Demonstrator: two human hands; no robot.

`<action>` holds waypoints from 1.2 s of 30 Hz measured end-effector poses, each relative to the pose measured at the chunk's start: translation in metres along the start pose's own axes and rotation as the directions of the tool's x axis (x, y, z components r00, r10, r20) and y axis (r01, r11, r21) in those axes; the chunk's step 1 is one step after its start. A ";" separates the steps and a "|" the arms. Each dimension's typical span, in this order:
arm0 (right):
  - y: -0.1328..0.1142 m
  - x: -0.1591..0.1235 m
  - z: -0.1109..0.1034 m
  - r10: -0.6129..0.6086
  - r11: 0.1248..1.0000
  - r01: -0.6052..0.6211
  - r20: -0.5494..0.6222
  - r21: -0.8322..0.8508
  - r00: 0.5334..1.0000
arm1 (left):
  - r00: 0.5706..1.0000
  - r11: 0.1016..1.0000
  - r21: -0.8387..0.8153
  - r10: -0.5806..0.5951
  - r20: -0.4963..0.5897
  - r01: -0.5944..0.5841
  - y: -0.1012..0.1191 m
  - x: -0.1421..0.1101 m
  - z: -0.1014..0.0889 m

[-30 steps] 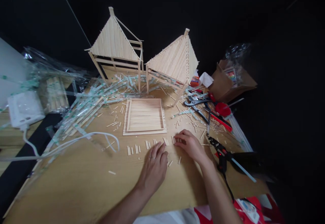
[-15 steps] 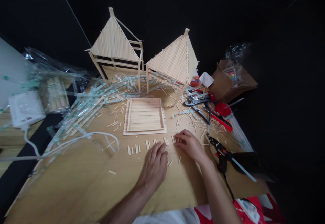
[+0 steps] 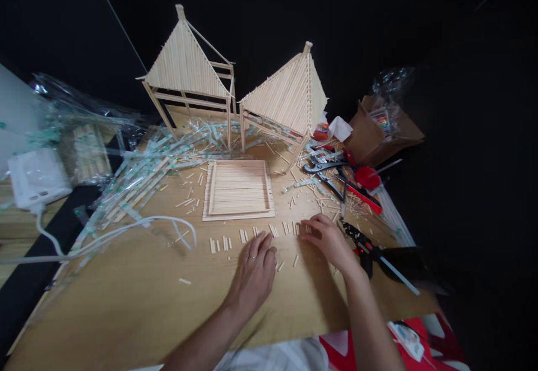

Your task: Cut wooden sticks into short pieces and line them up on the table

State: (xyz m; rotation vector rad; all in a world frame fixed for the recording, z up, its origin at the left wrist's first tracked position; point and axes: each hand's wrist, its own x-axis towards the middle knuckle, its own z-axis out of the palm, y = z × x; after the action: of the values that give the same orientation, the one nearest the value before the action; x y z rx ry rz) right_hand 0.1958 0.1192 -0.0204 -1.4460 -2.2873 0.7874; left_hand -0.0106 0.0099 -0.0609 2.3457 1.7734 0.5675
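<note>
A row of short wooden sticks (image 3: pixel 227 243) in small groups crosses the table in front of me. My left hand (image 3: pixel 256 267), a ring on one finger, rests palm down with fingers stretched forward; its fingertips touch down beside a middle group and partly cover another. At the row's right end, the thumb and fingers of my right hand (image 3: pixel 330 242) close around a few short sticks (image 3: pixel 308 228). Just behind the row lies a flat stick panel (image 3: pixel 239 189) with a raised rectangular rim.
Two roofed stick models, one left (image 3: pixel 185 63) and one right (image 3: pixel 286 96), stand at the back. Pliers (image 3: pixel 323 166) and a glue gun (image 3: pixel 361 242) lie right, near a cardboard box (image 3: pixel 370 135). Plastic-wrapped sticks (image 3: pixel 138 180) and a white cable (image 3: pixel 126 228) are left.
My right hand has moved a little to the right along the row, uncovering the sticks it was touching. My left hand stays almost in place. The view has shifted slightly.
</note>
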 end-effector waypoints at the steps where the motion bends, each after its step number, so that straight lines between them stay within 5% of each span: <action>1: 0.001 -0.001 0.000 0.005 1.000 -0.005 0.003 -0.006 1.000 | 1.000 1.000 -0.002 -0.002 -0.004 0.002 0.000 0.000 0.000; 36: 0.001 0.007 0.012 -0.018 0.998 0.018 0.006 0.057 1.000 | 1.000 1.000 -0.022 -0.014 0.005 0.014 0.002 0.000 -0.003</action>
State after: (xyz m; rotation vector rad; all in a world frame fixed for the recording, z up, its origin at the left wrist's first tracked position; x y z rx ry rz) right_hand 0.1869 0.1224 -0.0308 -1.3977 -2.2601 0.8461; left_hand -0.0101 0.0095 -0.0573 2.3165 1.7716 0.5759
